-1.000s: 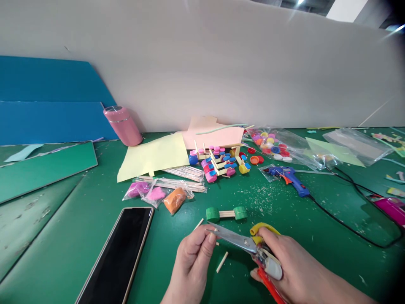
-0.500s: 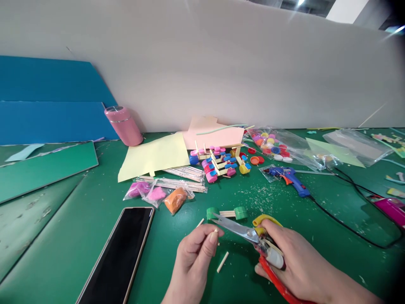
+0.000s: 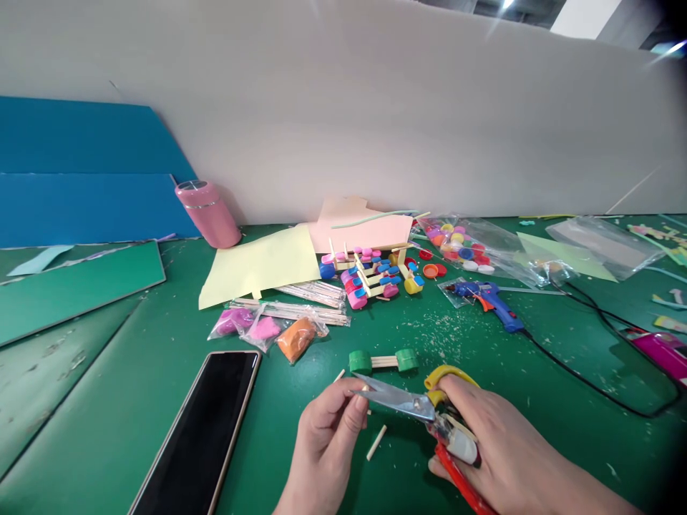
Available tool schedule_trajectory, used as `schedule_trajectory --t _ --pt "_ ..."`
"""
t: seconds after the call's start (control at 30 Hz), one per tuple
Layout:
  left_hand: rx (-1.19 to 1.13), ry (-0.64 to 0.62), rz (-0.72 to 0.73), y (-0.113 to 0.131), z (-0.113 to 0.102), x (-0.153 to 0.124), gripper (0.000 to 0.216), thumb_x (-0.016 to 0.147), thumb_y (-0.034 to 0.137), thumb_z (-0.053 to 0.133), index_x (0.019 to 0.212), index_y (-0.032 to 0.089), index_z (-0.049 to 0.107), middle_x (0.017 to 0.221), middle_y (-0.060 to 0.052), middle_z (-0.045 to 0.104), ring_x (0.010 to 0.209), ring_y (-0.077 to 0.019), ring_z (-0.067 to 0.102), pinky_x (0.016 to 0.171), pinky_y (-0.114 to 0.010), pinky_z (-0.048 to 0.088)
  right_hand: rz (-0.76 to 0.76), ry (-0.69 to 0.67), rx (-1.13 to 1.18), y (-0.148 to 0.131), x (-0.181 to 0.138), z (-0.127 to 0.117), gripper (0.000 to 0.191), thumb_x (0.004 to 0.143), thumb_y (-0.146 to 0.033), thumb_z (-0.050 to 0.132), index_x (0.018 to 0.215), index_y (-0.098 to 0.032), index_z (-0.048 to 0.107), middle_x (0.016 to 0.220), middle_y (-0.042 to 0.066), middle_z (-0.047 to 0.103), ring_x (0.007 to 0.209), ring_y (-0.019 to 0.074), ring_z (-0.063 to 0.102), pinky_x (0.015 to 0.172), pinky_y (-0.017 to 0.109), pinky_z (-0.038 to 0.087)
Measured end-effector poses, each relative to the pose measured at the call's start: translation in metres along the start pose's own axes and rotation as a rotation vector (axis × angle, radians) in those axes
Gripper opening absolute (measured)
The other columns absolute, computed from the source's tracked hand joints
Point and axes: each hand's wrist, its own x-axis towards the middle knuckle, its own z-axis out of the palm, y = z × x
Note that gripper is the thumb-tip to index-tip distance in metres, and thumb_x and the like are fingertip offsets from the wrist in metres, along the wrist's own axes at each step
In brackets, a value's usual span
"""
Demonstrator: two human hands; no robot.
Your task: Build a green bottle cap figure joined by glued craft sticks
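Between thumb and forefinger, my left hand pinches a thin wooden stick, of which only the pale tip shows. My right hand is closed around scissors with one yellow and one red handle. Their blades are slightly apart and reach the stick's tip at my left fingertips. Just beyond the blades lies a green dumbbell-shaped piece, its two round ends joined by several short sticks. A loose cut stick rests on the table between my hands.
A phone lies at left. Behind are bagged clay, bundled sticks, colourful assembled pieces and a bag of bottle caps. A blue glue gun trails its black cord at right. A pink bottle stands by the wall.
My right hand has moved slightly left with the scissors, bringing the blades to the stick's tip. The blades have closed a little. My left hand has barely moved.
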Motion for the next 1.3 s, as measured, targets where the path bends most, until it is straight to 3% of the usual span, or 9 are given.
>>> schedule_trajectory --t 0.4,0.57,0.77,1.07,1.3 --pt "0.161 -0.019 0.087 -0.002 -0.003 -0.001 0.016 0.084 0.028 0.048 0.078 0.018 0.059 0.059 0.003 0.049 0.052 -0.0106 0.042 0.048 -0.019 0.035 -0.008 -0.014 0.059 0.0 0.0 -0.001 0.028 0.071 -0.037 0.061 0.08 -0.024 0.037 0.07 -0.001 0.055 0.058 0.018 0.05 0.049 0.028 0.03" --pt "0.107 -0.011 0.04 0.003 0.0 0.001 0.019 0.082 0.028 0.05 0.07 0.016 0.059 0.057 0.002 0.05 0.052 -0.0107 0.044 0.047 -0.018 0.037 0.007 -0.018 0.066 -0.002 -0.001 -0.001 0.028 0.07 -0.038 0.06 0.075 -0.024 0.036 0.067 -0.001 0.054 0.056 0.0173 0.049 0.048 0.028 0.029" --pt "0.139 -0.001 0.084 0.006 -0.001 0.002 0.024 0.081 0.024 0.05 0.061 0.015 0.057 0.055 0.002 0.05 0.051 -0.0103 0.044 0.047 -0.018 0.036 0.011 -0.019 0.065 -0.003 -0.001 -0.003 0.027 0.069 -0.036 0.061 0.08 -0.023 0.04 0.071 0.0 0.055 0.059 0.0175 0.051 0.05 0.027 0.032" --pt "0.154 0.031 0.099 0.009 0.001 0.002 0.021 0.08 0.022 0.052 0.061 0.015 0.059 0.054 0.002 0.051 0.05 -0.0105 0.044 0.046 -0.018 0.036 0.018 -0.053 0.06 -0.011 0.001 -0.011 0.023 0.07 -0.033 0.06 0.077 -0.023 0.041 0.069 0.0 0.055 0.058 0.0171 0.05 0.05 0.027 0.032" --pt "0.194 0.027 0.19 0.008 0.0 0.002 0.017 0.08 0.017 0.051 0.066 0.016 0.061 0.055 0.002 0.053 0.05 -0.0106 0.046 0.047 -0.018 0.037 0.001 -0.067 0.04 -0.01 0.0 -0.007 0.025 0.072 -0.037 0.057 0.076 -0.024 0.036 0.065 -0.001 0.055 0.054 0.0176 0.05 0.046 0.027 0.028"
